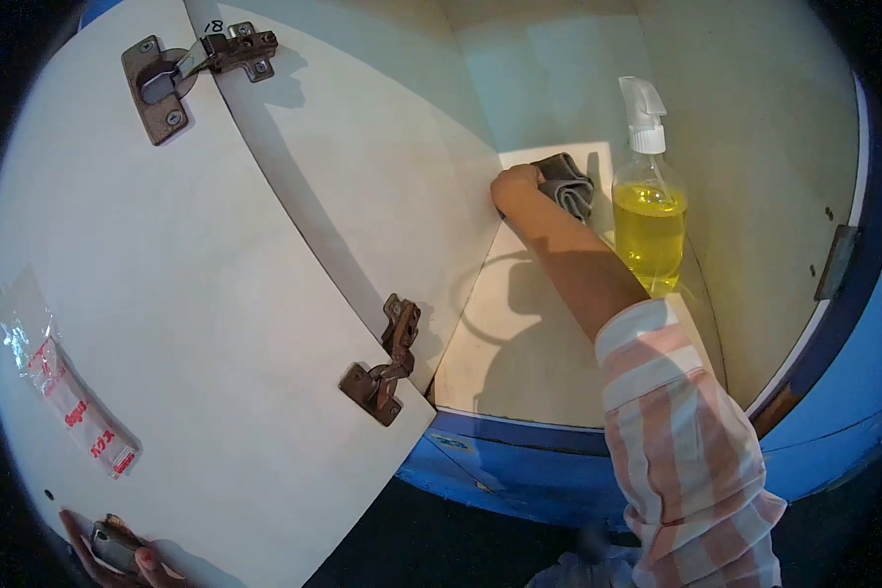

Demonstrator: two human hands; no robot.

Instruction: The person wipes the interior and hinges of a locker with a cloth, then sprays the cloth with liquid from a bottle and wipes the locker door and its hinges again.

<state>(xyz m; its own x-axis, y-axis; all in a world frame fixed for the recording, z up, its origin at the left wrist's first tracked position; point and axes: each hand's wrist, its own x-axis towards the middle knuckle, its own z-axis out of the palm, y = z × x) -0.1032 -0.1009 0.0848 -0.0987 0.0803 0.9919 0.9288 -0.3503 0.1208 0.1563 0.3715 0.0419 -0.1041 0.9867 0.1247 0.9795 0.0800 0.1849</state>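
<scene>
Inside the cabinet, my right hand [519, 188] reaches to the back left corner and is closed on a grey cloth [566, 186], which is bunched against the shelf floor. A clear spray bottle [649, 230] with yellow liquid and a white trigger head stands upright to the right of the cloth. At the lower left, my left hand [118, 563] is at the edge of the open white door [216, 323], with its fingers around a dark metal catch [116, 545]. Part of this hand is cut off by the frame.
Two brown metal hinges, an upper one [157, 88] and a lower one [372, 392], join the door to the cabinet's left wall. A clear plastic packet [78, 407] with red print is on the door. A blue edge [519, 436] runs along the cabinet's front.
</scene>
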